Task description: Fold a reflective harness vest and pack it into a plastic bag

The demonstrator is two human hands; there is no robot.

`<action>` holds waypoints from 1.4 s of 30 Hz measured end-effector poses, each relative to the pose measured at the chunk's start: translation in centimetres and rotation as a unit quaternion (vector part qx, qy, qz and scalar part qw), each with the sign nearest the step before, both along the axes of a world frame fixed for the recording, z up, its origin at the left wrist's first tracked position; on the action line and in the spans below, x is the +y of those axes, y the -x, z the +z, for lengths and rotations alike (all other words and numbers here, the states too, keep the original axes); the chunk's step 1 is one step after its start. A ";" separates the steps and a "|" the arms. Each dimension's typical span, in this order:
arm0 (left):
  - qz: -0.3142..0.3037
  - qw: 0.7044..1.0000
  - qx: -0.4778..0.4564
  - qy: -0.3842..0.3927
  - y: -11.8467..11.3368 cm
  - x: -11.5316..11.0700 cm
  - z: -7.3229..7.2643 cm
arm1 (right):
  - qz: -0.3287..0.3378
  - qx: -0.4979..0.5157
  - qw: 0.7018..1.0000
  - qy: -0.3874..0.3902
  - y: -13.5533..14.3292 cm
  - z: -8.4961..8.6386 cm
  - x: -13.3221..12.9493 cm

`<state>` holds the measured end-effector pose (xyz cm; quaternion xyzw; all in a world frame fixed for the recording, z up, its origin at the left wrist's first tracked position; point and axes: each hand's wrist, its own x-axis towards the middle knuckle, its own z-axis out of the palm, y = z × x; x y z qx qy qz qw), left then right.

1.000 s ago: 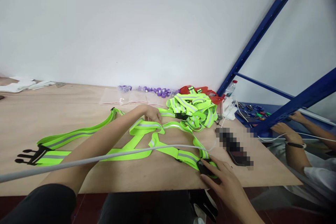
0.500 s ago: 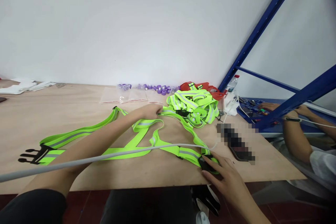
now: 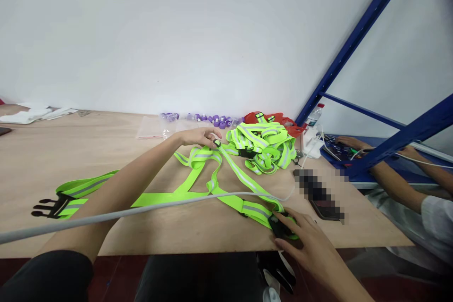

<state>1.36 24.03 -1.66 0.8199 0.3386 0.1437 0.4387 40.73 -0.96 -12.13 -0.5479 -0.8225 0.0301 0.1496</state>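
Observation:
A neon-green reflective harness (image 3: 191, 194) with grey stripes lies spread on the table. My left hand (image 3: 200, 137) is closed on a strap (image 3: 235, 167) of it, fingertips at a small black slider (image 3: 217, 143). That strap runs taut down towards my right hand (image 3: 306, 233), whose thumb and fingers are closed around a black buckle (image 3: 278, 225) near the table's front edge. At the far left end of the harness lies a black prong buckle (image 3: 51, 205). My left forearm hides part of the straps. A grey cable (image 3: 148, 207) crosses in front of the harness and my forearm.
A heap of green reflective straps (image 3: 264, 144) lies behind, next to red pieces (image 3: 255, 117), purple items (image 3: 219, 120) and clear bags (image 3: 150, 127). To the right are a pixelated phone (image 3: 327, 210), a bottle (image 3: 314, 114), a blue frame (image 3: 361, 37) and a co-worker's arm (image 3: 398, 181).
My left hand has shifted slightly up, now at the slider, and the strap between my hands has become straighter. My right hand stays at the buckle. The left-hand straps have slackened and moved.

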 end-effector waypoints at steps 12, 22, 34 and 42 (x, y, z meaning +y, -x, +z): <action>0.032 0.974 0.088 -0.205 -0.8 -2.6 -1.5 | 0.056 0.023 0.992 -0.111 1.8 0.1 1.6; 0.125 0.957 0.151 -0.212 7.8 -6.4 -4.2 | 0.196 0.050 0.967 -0.157 11.0 4.3 7.5; 0.222 0.940 0.061 -0.253 6.0 -7.6 -7.8 | 0.172 -0.021 0.984 -0.038 22.3 5.9 20.1; 0.193 0.961 -0.020 -0.198 5.8 -8.4 -7.5 | 0.204 0.051 0.975 -0.068 21.4 3.9 19.5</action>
